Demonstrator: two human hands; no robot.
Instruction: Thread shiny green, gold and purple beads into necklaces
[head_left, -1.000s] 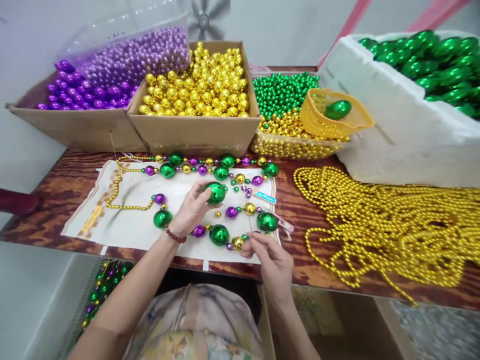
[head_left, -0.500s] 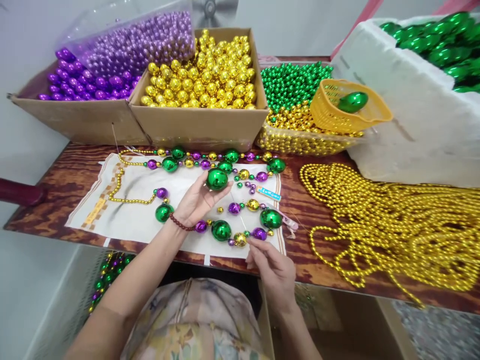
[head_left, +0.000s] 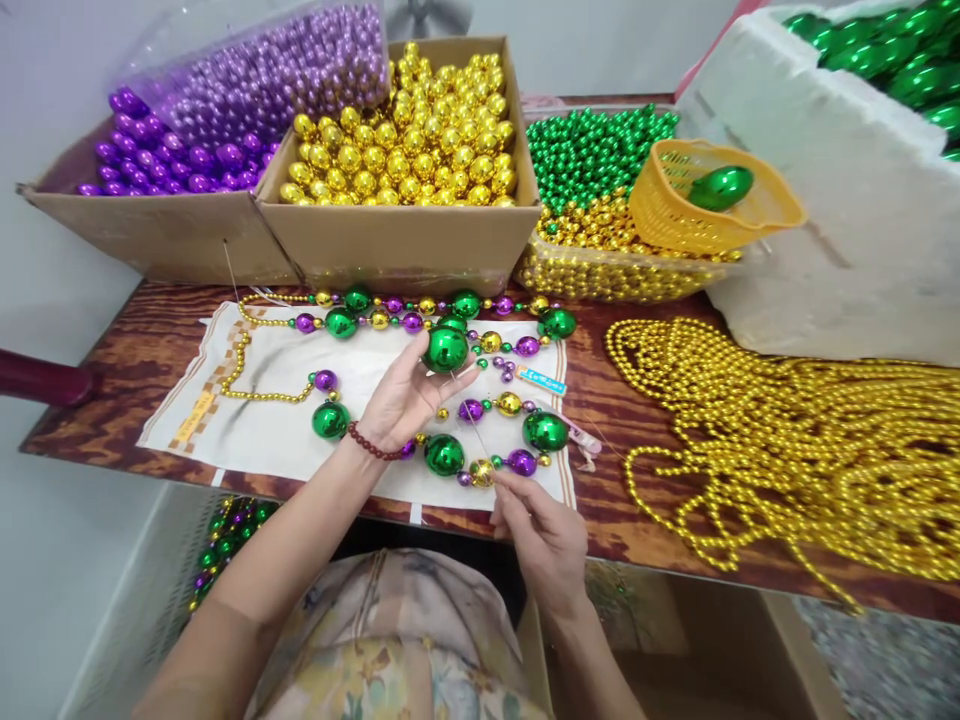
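My left hand (head_left: 405, 400) holds a large green bead (head_left: 445, 349) in its fingertips, raised above a white cloth (head_left: 247, 430). My right hand (head_left: 536, 525) pinches a thin needle or wire (head_left: 474, 430) that slants up toward the green bead. On the cloth lies a partly strung necklace (head_left: 450, 458) of green, purple and gold beads, looping from the cloth's far edge round to just in front of my right hand.
Cardboard boxes of purple beads (head_left: 172, 170) and gold beads (head_left: 405, 130) stand at the back, beside small green beads (head_left: 592, 150) and a yellow basket (head_left: 712, 215). Gold bead strands (head_left: 810, 440) pile at the right before a white foam box (head_left: 840, 230).
My left hand has lifted the green bead up and slightly right, away from me. My right hand stayed near the table's front edge with the needle now slanting up toward the bead.
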